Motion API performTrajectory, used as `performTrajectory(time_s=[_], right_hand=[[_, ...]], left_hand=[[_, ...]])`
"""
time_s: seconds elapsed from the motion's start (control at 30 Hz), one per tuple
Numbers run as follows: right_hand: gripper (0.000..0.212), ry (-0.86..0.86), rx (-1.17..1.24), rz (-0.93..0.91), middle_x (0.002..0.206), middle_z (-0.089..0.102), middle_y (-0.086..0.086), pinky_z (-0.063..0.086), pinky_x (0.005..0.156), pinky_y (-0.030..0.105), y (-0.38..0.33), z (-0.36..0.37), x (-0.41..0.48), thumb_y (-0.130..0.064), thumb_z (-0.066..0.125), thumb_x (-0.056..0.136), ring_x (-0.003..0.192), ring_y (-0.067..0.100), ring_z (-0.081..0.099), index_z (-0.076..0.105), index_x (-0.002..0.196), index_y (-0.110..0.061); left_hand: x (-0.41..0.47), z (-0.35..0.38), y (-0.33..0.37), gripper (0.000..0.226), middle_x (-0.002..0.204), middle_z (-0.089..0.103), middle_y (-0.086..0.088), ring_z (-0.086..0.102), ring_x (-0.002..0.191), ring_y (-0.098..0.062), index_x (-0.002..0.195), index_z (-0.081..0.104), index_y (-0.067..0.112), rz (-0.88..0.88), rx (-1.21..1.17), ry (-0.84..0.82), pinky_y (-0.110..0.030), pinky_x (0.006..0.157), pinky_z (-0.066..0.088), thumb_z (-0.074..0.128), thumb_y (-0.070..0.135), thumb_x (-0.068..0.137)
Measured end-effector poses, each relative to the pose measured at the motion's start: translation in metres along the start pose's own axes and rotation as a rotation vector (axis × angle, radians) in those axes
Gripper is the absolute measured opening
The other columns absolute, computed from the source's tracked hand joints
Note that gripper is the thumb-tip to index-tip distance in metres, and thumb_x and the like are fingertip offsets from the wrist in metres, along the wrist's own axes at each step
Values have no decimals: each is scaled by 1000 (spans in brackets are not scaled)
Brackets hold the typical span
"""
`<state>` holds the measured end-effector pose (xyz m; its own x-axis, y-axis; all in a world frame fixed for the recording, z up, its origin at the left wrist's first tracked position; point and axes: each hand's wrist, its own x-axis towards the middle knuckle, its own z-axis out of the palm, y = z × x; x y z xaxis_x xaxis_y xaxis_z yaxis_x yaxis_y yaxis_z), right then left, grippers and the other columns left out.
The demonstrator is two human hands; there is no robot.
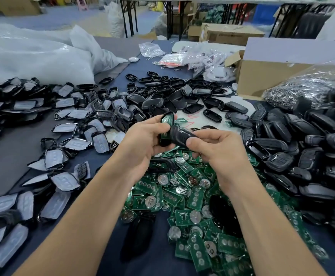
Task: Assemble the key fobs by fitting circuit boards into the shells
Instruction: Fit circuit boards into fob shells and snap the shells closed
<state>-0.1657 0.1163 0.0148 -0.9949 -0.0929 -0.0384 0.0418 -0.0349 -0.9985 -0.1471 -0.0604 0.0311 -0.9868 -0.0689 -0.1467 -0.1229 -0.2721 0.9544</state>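
Observation:
My left hand (142, 142) grips a black shell half (167, 120) with a green circuit board seated inside it, held upright above the table. My right hand (212, 145) holds a second black shell half (179, 137), its curved outer side up, tilted against the lower part of the first. Below both hands lies a heap of loose green circuit boards (184, 196), many with round coin cells.
Black shell halves are piled at the right (294, 140) and centre back (162, 90). Shells with pale button pads (63, 156) spread over the left. White plastic bags (33, 54), a cardboard box (268, 74) and a bag of metal rings (306, 86) stand behind.

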Motion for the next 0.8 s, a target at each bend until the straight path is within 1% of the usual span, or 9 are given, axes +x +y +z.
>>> performTrajectory(time_s=[0.07,0.13,0.17,0.27,0.37,0.5,0.63,0.73,0.8], right_hand=[[17,31,-10,-30,65,74,0,45,52,12,-1,0,-1,-2,88,76,52,6,62,80,80,-16],[20,59,12,-64,69,76,-1,50,58,12,-3,0,-1,-1,89,74,60,7,68,80,77,-18],[21,81,21,-83,71,78,0,54,62,15,-3,-1,-1,-1,89,73,63,9,71,80,76,-19],[23,149,-57,-186,75,79,-1,63,74,34,-3,-2,-1,-4,91,73,72,19,76,83,78,-25],[29,133,-176,-291,77,79,-8,65,76,42,-2,1,-5,-8,90,76,74,21,76,83,83,-35],[35,137,-242,-379,81,78,-18,65,73,37,-1,6,-9,-4,87,78,75,12,76,82,78,-39],[39,171,-270,-458,96,79,-20,62,89,32,-1,8,-10,0,86,78,92,0,75,82,83,-38],[35,204,-309,-519,103,79,-17,60,95,36,0,9,-12,-2,86,79,99,-2,74,83,89,-35],[45,212,-339,-550,104,76,-21,60,96,35,-1,11,-13,-2,85,80,102,-4,72,79,101,-42]], left_hand=[[0,0,-1,21,84,76,0,69,70,-9,108,74,7,10,-3,33,-24,62,58,53,5,103],[2,0,-2,18,85,75,-5,68,70,-14,105,72,4,31,-23,115,-26,63,60,55,3,103],[3,-1,-1,16,81,75,-6,68,68,-16,105,70,2,34,-42,149,-27,63,60,54,1,103],[4,-1,-1,10,74,73,-8,66,63,-20,103,62,0,4,-83,179,-28,60,60,52,-1,101],[3,2,-3,15,68,69,-3,59,55,-15,93,64,2,-55,-14,179,-24,51,53,50,2,97],[2,4,-6,14,59,58,5,50,52,-12,84,58,11,-92,24,130,-20,44,40,48,7,92],[3,2,-3,7,62,57,8,46,51,-10,97,60,14,-73,-25,69,-19,41,32,56,18,93],[4,0,-4,14,63,55,8,45,50,-9,102,65,10,-50,100,26,-18,40,30,66,23,96],[4,0,-6,15,64,55,7,43,49,-9,105,72,8,-32,194,-29,-17,39,28,69,19,96]])
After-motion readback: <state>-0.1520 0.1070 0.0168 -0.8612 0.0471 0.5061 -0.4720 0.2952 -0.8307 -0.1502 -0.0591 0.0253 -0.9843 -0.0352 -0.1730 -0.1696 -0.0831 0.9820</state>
